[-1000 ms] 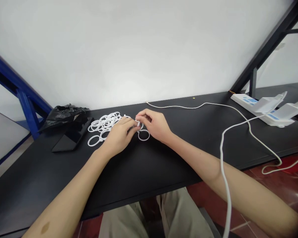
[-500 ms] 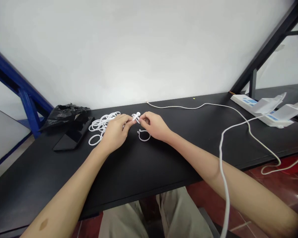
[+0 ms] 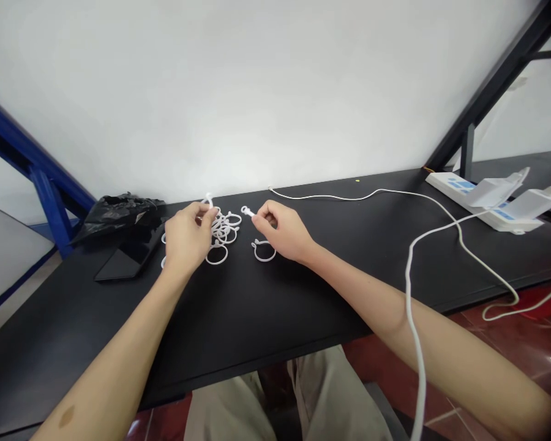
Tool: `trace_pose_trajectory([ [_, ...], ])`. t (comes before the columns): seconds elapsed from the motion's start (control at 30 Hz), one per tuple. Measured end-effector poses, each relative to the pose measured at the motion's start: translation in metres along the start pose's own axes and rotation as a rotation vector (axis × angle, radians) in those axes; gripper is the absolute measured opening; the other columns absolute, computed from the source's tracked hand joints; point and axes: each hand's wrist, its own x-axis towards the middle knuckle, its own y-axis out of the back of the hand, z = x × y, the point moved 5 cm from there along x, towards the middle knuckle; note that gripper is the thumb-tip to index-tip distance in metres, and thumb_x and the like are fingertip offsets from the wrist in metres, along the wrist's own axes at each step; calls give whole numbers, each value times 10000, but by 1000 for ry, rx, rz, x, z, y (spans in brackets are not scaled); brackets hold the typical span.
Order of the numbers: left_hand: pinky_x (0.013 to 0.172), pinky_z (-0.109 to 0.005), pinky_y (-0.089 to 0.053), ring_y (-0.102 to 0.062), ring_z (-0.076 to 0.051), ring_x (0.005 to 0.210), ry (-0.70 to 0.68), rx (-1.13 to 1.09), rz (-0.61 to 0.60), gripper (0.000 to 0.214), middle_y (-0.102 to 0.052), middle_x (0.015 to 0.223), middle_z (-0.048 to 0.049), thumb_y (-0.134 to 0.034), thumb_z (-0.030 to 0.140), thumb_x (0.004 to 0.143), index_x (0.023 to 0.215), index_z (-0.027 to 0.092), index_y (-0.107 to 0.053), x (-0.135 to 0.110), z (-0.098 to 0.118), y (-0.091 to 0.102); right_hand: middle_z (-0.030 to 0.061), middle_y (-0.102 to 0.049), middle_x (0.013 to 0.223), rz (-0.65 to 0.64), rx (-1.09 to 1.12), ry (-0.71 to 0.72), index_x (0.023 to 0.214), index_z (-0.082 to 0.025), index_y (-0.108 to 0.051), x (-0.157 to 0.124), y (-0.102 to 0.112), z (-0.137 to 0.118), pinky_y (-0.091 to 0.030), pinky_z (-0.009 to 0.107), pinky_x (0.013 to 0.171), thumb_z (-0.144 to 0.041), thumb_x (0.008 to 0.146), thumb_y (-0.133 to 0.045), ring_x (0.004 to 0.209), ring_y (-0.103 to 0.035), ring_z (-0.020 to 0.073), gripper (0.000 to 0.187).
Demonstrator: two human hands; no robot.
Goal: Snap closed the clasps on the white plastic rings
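Note:
Over the pile of white plastic curtain rings (image 3: 223, 231), my left hand (image 3: 188, 237) pinches one white ring (image 3: 209, 198) that rises above its fingertips. My right hand (image 3: 284, 229), fingers curled, holds another white ring (image 3: 247, 211); its small eyelet end sticks out to the left and the rest is hidden in the hand. On the black table just below the right hand lies a single ring (image 3: 265, 260) with a small eyelet on top. Another ring (image 3: 217, 263) lies at the pile's near edge. My left hand covers part of the pile.
A black tablet or phone (image 3: 128, 257) lies left of the pile, with a crumpled black plastic bag (image 3: 119, 211) behind it. At right, a white power strip (image 3: 450, 184) carries chargers. A white cable (image 3: 408, 294) passes over my right forearm. The white wall (image 3: 275, 92) rises behind the table.
My hands have come apart. The left one has moved left over the pile with a ring in its fingers, uncovering rings at the pile's right side. My right hand stays nearly in place.

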Motion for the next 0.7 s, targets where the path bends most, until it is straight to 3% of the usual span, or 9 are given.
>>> trace_pose_trajectory([
  [0.13,818,-529,-422,-570,-402,1002,-106,342,-14,347,-703,970,-178,-461,445,913,891,182,-685,0,-9,1,1,-593,810,47,-109,-61,740,-199,-521,4,1,12,-452,282,703,-342,889,-541,669,-535,113,207],
  [0.23,806,-574,-394,-521,-446,1027,-172,414,20,397,-670,1006,-222,-443,472,919,866,168,-693,-3,-9,1,19,-581,873,-5,-150,-17,768,-194,-555,3,-3,13,-472,293,750,-312,890,-565,735,-566,125,170],
  [0.33,834,-528,-396,-510,-400,1045,-286,340,80,370,-659,1033,-188,-456,458,925,912,176,-696,-7,4,1,32,-571,925,-42,-184,42,820,-184,-604,1,-8,12,-482,300,788,-284,893,-586,790,-580,134,126],
  [0.47,858,-424,-420,-539,-283,946,-426,115,-59,316,-699,961,-92,-455,415,948,929,203,-687,-13,24,-10,35,-583,954,-57,-195,156,886,-179,-642,-1,-11,7,-486,289,813,-209,892,-592,831,-590,135,59],
  [0.6,800,-367,-436,-552,-236,843,-392,19,-160,273,-684,808,-45,-464,377,950,880,220,-676,-17,31,-17,35,-606,970,-82,-169,265,896,-184,-648,-2,-13,-1,-487,280,826,-175,897,-570,848,-603,130,79],
  [0.7,769,-347,-438,-553,-224,817,-368,-12,-137,249,-668,785,-32,-484,375,946,876,227,-671,-16,29,-16,29,-635,943,-59,-88,213,928,-184,-612,-3,-12,-3,-492,283,818,-243,903,-574,837,-623,132,74],
])
